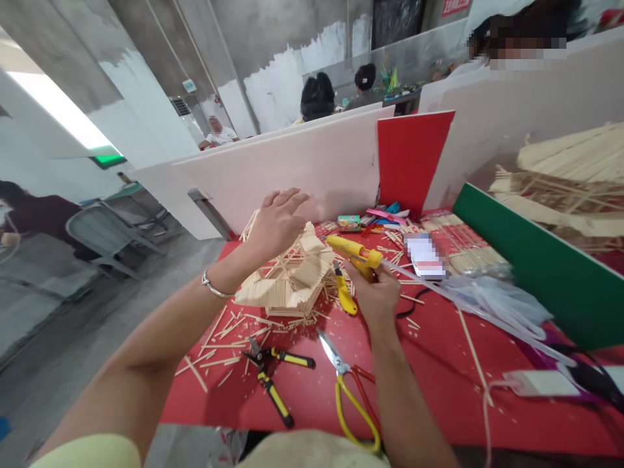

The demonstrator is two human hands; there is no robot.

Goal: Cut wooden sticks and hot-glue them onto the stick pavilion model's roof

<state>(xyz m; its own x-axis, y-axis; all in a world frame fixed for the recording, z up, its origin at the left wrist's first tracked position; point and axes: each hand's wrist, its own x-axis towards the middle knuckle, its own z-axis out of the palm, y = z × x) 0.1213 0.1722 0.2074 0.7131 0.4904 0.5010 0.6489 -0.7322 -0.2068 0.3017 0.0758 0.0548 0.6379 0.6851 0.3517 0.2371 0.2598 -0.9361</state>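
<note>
A model of thin wooden sticks [312, 276], with slatted, roof-like panels, stands on the red tabletop [336, 344]. My left hand [280, 224] is over its far left side, fingers stretched out and apart; whether the palm touches it I cannot tell. My right hand [377, 292] is wrapped round a yellow hot glue gun [348, 249], whose nozzle points left at the model. A clear glue stick trails from the gun's back end. Between the model and my right hand lies a yellow utility knife [345, 294]. Nearer me are cutting pliers [273, 363] and scissors [346, 374] with red and yellow handles.
Loose sticks and scraps litter the table. To the right lie a phone [426, 256], bundled sticks [480, 261], a clear plastic bag [502, 302] and a white power strip [546, 383]. White [283, 175], red [414, 156] and green [541, 260] boards stand around. Other people sit beyond.
</note>
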